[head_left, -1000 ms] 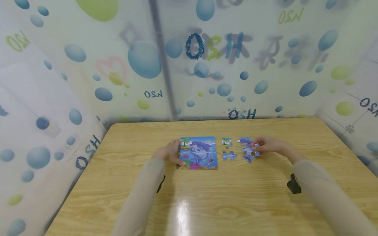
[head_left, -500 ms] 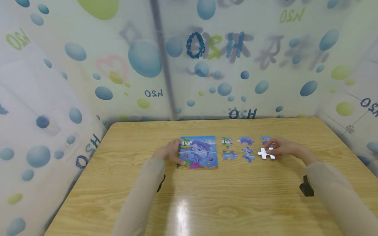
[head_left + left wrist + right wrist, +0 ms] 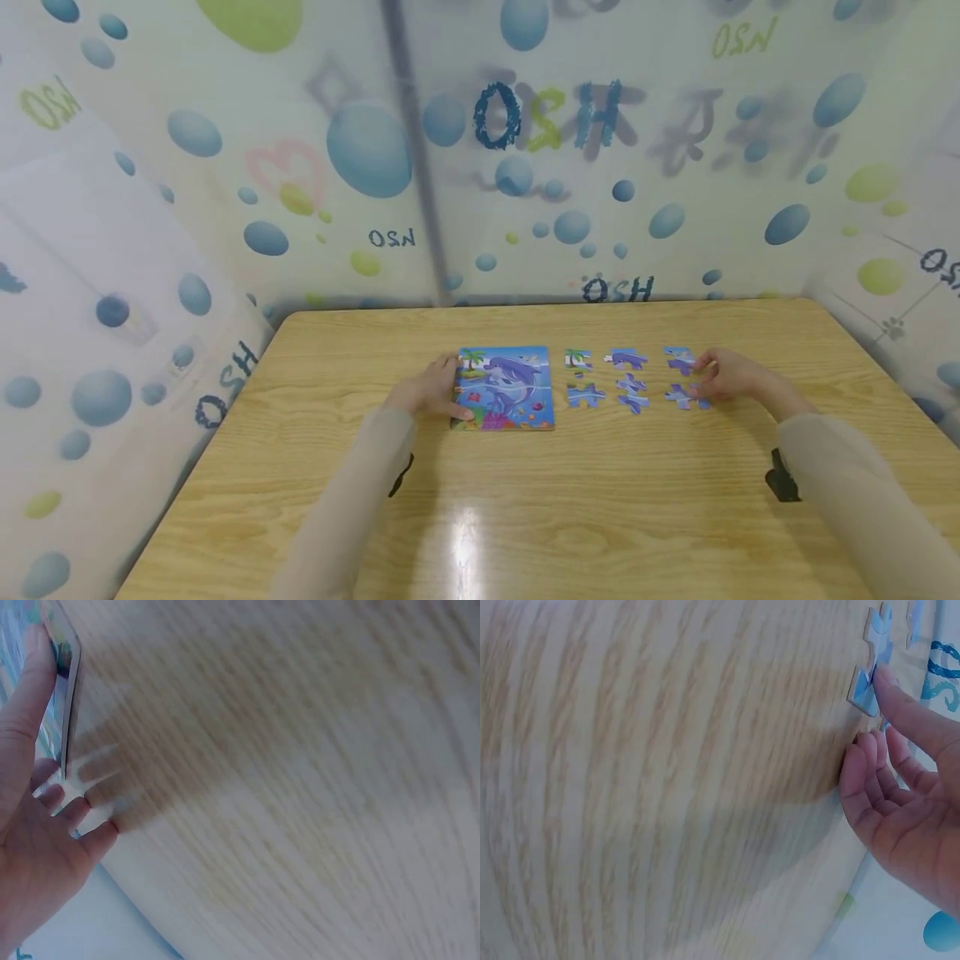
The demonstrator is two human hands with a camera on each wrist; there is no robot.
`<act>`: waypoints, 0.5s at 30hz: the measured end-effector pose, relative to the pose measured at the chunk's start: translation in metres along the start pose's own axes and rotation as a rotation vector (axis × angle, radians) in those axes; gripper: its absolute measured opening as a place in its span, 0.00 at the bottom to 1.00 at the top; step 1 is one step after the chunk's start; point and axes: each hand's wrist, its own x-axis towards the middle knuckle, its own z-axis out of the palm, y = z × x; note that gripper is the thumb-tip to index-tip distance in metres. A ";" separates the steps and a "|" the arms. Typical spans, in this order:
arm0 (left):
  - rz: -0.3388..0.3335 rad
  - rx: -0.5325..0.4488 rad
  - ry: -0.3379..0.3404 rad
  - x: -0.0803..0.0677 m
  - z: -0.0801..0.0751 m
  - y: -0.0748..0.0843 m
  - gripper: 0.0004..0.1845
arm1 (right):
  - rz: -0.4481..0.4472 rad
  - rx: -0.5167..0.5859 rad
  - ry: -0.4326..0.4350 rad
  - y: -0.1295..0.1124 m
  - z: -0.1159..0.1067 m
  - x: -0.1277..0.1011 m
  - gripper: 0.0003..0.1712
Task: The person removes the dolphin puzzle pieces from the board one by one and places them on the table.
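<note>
A blue dolphin puzzle board lies flat on the wooden table. My left hand rests at its left edge with straight fingers, and the thumb lies over the board's edge. To the right of the board several loose puzzle pieces lie in two rows, among them a palm-tree piece and a purple piece. My right hand is at the right end of the rows. Its forefinger touches the front right piece, seen as a blue piece in the right wrist view.
Plastic sheeting printed with blue and green bubbles walls in the table at the back and both sides. Bare wood with a glare spot stretches between the puzzle and the near edge. Black wrist straps sit on both sleeves.
My right hand moved a piece from the middle of the loose pieces to the right end; it showed its white back half a second ago and now lies colour side up. The left hand stayed put.
</note>
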 end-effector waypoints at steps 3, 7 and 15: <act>0.055 -0.018 0.010 -0.001 0.003 -0.003 0.49 | 0.006 -0.024 0.025 -0.002 0.001 0.001 0.28; 0.068 -0.031 -0.013 -0.003 0.004 -0.004 0.51 | -0.014 -0.058 0.071 -0.012 0.004 0.005 0.30; 0.055 -0.003 -0.082 -0.008 -0.001 0.001 0.59 | -0.060 -0.058 0.060 -0.051 0.021 0.021 0.32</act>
